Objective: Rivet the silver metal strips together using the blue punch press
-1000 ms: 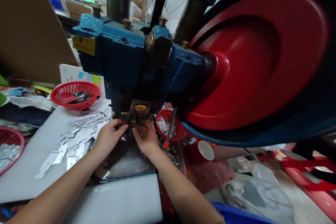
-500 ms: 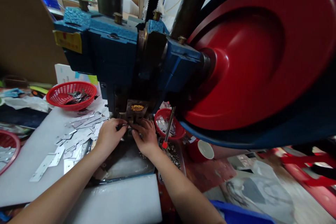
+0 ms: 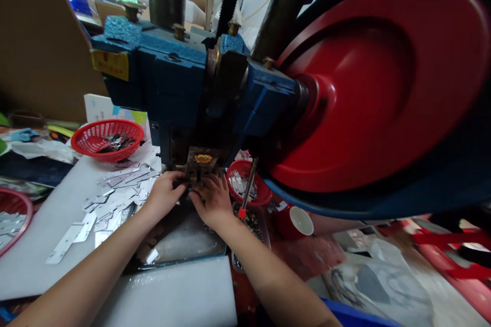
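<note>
Left hand and right hand meeting under blue press die, fingertips pinching a small metal piece hardly visible between them, seating step by judgement; metal strips loose at 9 o'clock; next calls for clearing fingers.

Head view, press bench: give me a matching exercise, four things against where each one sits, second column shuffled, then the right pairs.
Things:
1. red flywheel
2. red mesh basket
3. flat metal strips
4. red cup

Places:
A. loose on the grey board, left of the left hand
B. fills the right side of the blue press
C. low, right of the right hand, under the wheel's rim
D. far left behind the strips, dark scraps inside

Pairs: 1-B, 2-D, 3-A, 4-C
</note>
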The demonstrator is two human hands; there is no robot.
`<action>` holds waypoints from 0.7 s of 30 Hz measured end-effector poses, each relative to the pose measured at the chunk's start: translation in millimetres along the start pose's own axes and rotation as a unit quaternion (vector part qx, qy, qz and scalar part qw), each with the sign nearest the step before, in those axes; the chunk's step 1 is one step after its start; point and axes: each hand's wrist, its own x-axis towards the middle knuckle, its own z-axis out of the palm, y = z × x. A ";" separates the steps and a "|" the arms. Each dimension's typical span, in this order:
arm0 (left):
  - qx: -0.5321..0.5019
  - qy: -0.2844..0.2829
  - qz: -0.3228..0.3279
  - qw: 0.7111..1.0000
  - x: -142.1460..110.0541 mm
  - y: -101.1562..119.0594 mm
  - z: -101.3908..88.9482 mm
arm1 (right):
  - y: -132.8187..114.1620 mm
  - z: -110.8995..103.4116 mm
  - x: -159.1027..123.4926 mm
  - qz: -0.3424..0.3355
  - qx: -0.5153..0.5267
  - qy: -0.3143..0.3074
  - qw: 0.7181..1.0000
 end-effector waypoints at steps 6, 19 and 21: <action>-0.009 0.038 -0.031 0.999 -12.7 3.5 -24.8 | 18.3 -2.9 -27.9 0.150 0.238 0.121 0.952; 0.094 0.073 -0.133 0.984 -82.9 -65.3 -104.6 | 28.4 -8.6 -80.1 0.253 0.513 0.161 0.804; 0.121 0.083 -0.130 0.981 -90.0 -72.1 -113.3 | 32.5 -1.1 -81.3 0.257 0.518 0.178 0.796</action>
